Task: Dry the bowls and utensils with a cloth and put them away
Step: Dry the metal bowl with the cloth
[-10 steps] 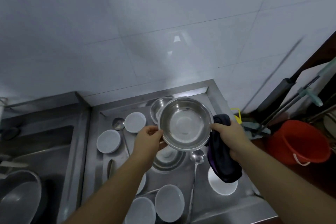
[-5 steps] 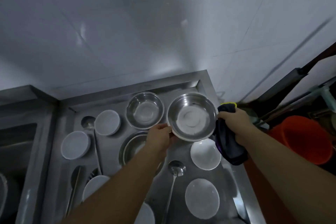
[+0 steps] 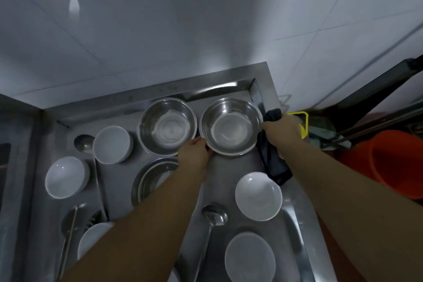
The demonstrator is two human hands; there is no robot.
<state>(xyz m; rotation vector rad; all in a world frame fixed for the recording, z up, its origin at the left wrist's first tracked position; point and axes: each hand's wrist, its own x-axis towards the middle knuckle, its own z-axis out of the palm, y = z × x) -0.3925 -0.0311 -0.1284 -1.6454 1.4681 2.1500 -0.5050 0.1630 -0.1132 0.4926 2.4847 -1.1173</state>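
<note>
Both hands hold the round shiny steel bowl [image 3: 231,126] at the counter's [image 3: 231,165] far right corner: left hand [image 3: 194,153] pinches its near-left rim, right hand [image 3: 282,131], clutching the dark cloth [image 3: 273,165], probably grips the right rim.

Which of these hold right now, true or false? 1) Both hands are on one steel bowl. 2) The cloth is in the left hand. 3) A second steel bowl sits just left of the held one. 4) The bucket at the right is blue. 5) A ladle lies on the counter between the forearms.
1) True: the left hand and right hand hold the steel bowl by its rim.
2) False: the dark cloth is in the right hand.
3) True: the second steel bowl sits there.
4) False: the bucket is orange-red.
5) True: the ladle lies there.
</note>
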